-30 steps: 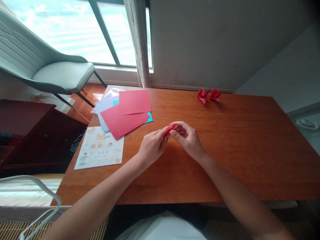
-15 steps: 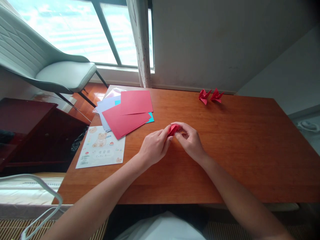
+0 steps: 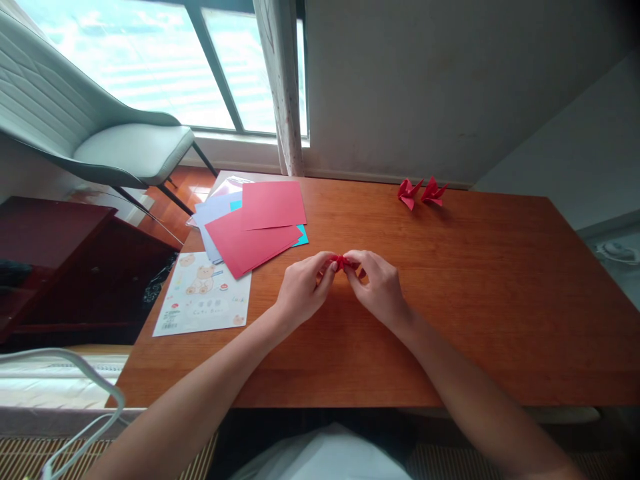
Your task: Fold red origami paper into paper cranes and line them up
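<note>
Over the middle of the wooden table (image 3: 500, 320), my left hand (image 3: 303, 290) and my right hand (image 3: 377, 287) meet fingertip to fingertip. Both pinch a small folded piece of red paper (image 3: 341, 261), most of it hidden by my fingers. Each hand is closed in a pinch on it, just above the tabletop.
Red paper sheets (image 3: 260, 227) lie on lilac and blue ones at the table's left. A card with a bear drawing (image 3: 203, 293) sits in front of them. Two folded red paper figures (image 3: 420, 191) stand near the far edge. A grey chair (image 3: 100, 143) is by the window.
The red paper has been squeezed smaller between my fingertips, and both hands have drawn slightly closer together and lower. The view shifted a little.
</note>
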{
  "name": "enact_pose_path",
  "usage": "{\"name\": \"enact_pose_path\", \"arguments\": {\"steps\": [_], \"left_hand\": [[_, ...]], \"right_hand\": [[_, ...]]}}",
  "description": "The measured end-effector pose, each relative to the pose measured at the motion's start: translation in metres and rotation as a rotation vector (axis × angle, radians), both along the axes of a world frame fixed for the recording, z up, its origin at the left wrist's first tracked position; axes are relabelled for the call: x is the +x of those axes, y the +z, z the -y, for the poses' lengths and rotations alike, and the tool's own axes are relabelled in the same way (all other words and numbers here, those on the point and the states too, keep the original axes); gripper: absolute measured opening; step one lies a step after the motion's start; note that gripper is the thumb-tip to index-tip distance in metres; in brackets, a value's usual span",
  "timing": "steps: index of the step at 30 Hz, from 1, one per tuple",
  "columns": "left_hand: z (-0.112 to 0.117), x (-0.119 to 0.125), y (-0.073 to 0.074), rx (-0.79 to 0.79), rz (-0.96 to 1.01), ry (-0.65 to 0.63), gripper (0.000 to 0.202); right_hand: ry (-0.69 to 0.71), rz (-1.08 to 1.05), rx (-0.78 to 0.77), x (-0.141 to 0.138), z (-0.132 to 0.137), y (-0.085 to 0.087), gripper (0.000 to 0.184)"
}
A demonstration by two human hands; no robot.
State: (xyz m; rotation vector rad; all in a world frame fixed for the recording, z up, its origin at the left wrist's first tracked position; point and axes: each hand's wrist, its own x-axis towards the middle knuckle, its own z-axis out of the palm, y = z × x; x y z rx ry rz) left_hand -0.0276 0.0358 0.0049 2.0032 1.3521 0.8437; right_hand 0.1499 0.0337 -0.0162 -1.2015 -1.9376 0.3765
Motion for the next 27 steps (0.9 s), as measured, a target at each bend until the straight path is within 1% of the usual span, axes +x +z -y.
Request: {"name": "enact_pose_path", "arguments": {"steps": [2, 4, 6, 9, 11, 13, 15, 17, 19, 22, 27], "left_hand": [[0.0005, 0.0005, 0.0012, -0.038, 0.044, 0.007, 0.017], [0.0013, 0.0017, 0.0018, -0.093, 0.129, 0.010, 0.015], [0.0014, 0.0031, 0.0015, -0.173, 0.256, 0.007, 0.013], [-0.0005, 0.0043, -0.0006, -0.336, 0.508, -0.016, 0.017], [-0.0026, 0.0043, -0.0020, -0.445, 0.649, -0.018, 0.020], [-0.0043, 0.0040, -0.0026, -0.531, 0.736, -0.002, 0.022], [-0.0054, 0.0039, -0.0022, -0.583, 0.801, 0.012, 0.023], [-0.0058, 0.0040, -0.0013, -0.596, 0.846, 0.023, 0.022], [-0.0056, 0.0044, -0.0007, -0.582, 0.846, 0.033, 0.022], [-0.0053, 0.0049, -0.0010, -0.571, 0.852, 0.029, 0.023], [-0.0058, 0.0044, -0.0027, -0.557, 0.880, 0.033, 0.025]], "right_hand": [[0.018, 0.057, 0.032, 0.0006, 0.0005, 0.0002, 0.013], [0.030, 0.091, 0.069, 0.0012, 0.0014, 0.0011, 0.015], [0.052, 0.128, 0.119, 0.0020, 0.0026, 0.0023, 0.017], [0.110, 0.178, 0.184, 0.0029, 0.0038, 0.0036, 0.017], [0.122, 0.172, 0.207, 0.0030, 0.0036, 0.0036, 0.018], [0.115, 0.144, 0.240, 0.0025, 0.0029, 0.0028, 0.022], [0.106, 0.117, 0.282, 0.0013, 0.0021, 0.0019, 0.026], [0.093, 0.100, 0.302, -0.0005, 0.0017, 0.0015, 0.028], [0.065, 0.062, 0.283, -0.0026, 0.0019, 0.0019, 0.028], [0.009, -0.038, 0.215, -0.0053, 0.0025, 0.0030, 0.026], [-0.045, -0.233, 0.043, -0.0066, 0.0022, 0.0035, 0.030]]}}
